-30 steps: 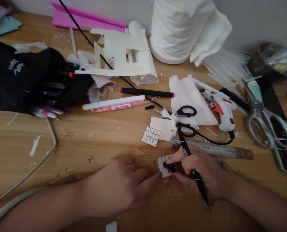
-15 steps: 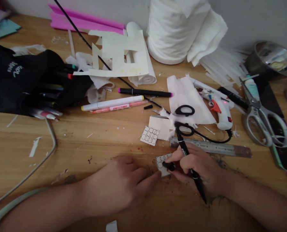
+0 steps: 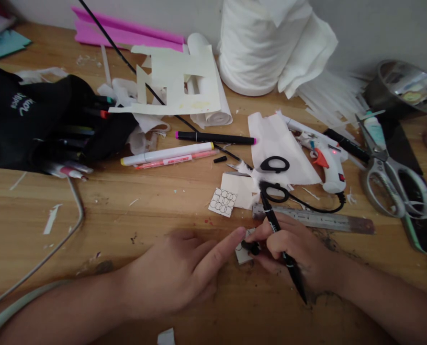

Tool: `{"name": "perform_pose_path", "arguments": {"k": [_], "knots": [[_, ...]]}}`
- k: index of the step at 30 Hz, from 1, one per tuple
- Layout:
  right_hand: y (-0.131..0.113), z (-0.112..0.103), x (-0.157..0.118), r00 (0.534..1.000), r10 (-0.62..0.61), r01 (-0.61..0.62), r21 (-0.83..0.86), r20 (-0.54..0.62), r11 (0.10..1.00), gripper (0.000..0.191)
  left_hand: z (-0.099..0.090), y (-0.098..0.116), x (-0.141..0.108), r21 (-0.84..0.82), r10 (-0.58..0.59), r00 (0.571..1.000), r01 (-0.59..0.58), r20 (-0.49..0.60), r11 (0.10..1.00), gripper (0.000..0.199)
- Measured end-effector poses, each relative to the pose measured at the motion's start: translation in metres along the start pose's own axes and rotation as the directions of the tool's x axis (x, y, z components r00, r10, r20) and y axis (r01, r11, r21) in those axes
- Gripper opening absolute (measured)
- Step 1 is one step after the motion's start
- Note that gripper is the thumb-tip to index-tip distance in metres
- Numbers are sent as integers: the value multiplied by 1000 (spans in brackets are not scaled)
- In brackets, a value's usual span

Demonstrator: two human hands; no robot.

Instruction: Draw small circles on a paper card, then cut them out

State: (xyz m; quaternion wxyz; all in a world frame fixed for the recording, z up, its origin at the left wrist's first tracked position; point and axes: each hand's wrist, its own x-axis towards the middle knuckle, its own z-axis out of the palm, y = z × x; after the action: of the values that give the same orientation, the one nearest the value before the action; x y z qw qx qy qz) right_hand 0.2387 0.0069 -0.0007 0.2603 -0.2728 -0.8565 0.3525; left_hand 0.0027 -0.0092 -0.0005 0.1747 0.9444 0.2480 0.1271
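Observation:
My left hand point(image 3: 179, 273) rests on the wood with its index finger stretched out, the tip touching the upper left part of a small white card point(image 3: 242, 258) with circles drawn on it. My right hand point(image 3: 303, 249) grips a black pen point(image 3: 275, 221) slanting between its fingers, its pointed end down towards me. Its fingertips also hold a small black round piece point(image 3: 251, 247) on the card; its exact kind is unclear. Both hands cover much of that card. Just beyond lies another white card point(image 3: 222, 201) patterned with circles, beside a plain paper piece point(image 3: 235, 184).
Black-handled scissors point(image 3: 275, 164), a metal ruler point(image 3: 317, 219) and a white glue gun point(image 3: 330, 163) lie beyond my right hand. Several markers point(image 3: 215, 138) sit mid-table. Large scissors point(image 3: 382, 167) are at right, a black pen case point(image 3: 37, 120) at left, a white roll point(image 3: 256, 48) behind.
My left index finger has moved up from the card's lower left side to its upper left part. My right hand, the pen and the black piece stay about where they were.

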Motion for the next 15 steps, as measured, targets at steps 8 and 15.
{"name": "perform_pose_path", "arguments": {"k": [8,15], "knots": [[-1,0,0,1000,8,-8,-19,6,1000,23,-4,-4,1,45,155,979,-162,130,986,37],[0,0,-3,1000,5,-5,-24,0,1000,23,-6,-1,1,50,173,959,-189,225,981,36]]}}
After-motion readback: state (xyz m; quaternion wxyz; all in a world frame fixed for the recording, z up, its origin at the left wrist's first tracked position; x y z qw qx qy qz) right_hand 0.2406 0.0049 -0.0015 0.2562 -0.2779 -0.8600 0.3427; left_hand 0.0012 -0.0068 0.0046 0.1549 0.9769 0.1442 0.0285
